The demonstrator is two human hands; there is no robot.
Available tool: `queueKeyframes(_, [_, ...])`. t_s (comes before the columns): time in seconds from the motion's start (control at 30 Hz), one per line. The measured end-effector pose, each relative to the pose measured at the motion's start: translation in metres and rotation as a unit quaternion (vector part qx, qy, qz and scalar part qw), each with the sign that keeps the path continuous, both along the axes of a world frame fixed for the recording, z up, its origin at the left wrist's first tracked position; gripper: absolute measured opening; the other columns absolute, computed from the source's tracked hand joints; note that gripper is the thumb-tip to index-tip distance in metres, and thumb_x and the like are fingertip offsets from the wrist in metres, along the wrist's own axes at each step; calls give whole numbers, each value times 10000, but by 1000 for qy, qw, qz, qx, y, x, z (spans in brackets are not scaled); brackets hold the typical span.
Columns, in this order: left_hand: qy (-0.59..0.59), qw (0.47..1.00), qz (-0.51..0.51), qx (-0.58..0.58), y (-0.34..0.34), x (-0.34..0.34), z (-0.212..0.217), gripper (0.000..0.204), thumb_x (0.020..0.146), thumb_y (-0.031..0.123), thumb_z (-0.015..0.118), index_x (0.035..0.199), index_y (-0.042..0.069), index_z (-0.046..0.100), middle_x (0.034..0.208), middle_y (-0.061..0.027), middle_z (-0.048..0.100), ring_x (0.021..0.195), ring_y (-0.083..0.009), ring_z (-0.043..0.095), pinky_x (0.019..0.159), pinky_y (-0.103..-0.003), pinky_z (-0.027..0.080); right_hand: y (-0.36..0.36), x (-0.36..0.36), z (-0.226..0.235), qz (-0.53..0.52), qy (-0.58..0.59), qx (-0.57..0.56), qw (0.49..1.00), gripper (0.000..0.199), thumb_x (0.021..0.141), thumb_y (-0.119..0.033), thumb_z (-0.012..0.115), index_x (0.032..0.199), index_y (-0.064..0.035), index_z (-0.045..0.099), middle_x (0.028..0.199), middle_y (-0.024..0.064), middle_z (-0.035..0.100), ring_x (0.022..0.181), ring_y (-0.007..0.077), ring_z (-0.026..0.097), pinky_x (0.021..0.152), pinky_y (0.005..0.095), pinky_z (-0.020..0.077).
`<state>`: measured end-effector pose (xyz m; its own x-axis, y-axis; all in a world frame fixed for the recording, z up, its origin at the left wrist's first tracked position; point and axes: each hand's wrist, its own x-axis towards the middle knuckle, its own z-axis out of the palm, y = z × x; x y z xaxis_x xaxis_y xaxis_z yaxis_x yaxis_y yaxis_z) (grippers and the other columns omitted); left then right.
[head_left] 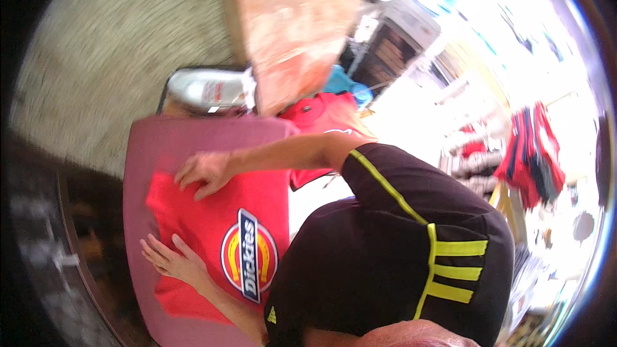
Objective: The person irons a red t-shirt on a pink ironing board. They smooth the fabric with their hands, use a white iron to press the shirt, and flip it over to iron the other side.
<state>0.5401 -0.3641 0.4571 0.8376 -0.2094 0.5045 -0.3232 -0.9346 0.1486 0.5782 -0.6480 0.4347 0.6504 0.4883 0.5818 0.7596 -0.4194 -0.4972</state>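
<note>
A red garment [222,218] with a horseshoe-shaped logo print lies spread on a mauve cloth-covered board [144,148]. My left hand [177,260] rests palm down near the garment's edge, fingers stretched and apart. Higher in the picture, my right hand [207,172] lies on the same garment, its fingers spread and slightly bent. Neither hand pinches the fabric. Both arms reach in from the right side, where my black shirt with yellow stripes fills much of the view.
Past the board's upper edge sits a white rounded object [205,88] with red markings, kind unclear. Beside it hangs another red garment [324,114] with a dark collar. A large brown plastic-wrapped panel [295,19] stands above. Red and dark clothes [533,154] hang at far right.
</note>
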Motion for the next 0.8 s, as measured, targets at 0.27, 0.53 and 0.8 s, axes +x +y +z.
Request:
queueKeyframes(0.27, [76,988,31,134,-108,67,-30,736,982,643,344,1518,139,350,1591,-103,298,1462,-346,265,1116,-593,266,-93,-152,35,-29,85,125,988,374,894,-288,699,1111,13,646,1074,203,670,1030,346,640,899,424,505])
queueKeyframes(0.53, [83,980,68,165,-126,68,-24,769,972,677,318,1521,138,351,1565,-114,348,1440,-326,319,1121,-571,279,-220,-491,-148,-571,246,91,778,228,833,-145,642,1018,-13,660,881,175,672,839,350,654,740,439,515])
queueKeyframes(0.8, [6,991,-110,-73,-135,107,-24,623,968,588,473,1409,152,529,1446,-169,483,1311,-315,483,1062,-516,384,-272,-628,-84,-661,311,428,533,471,888,-385,735,1209,-51,652,1002,120,712,875,165,667,809,329,531])
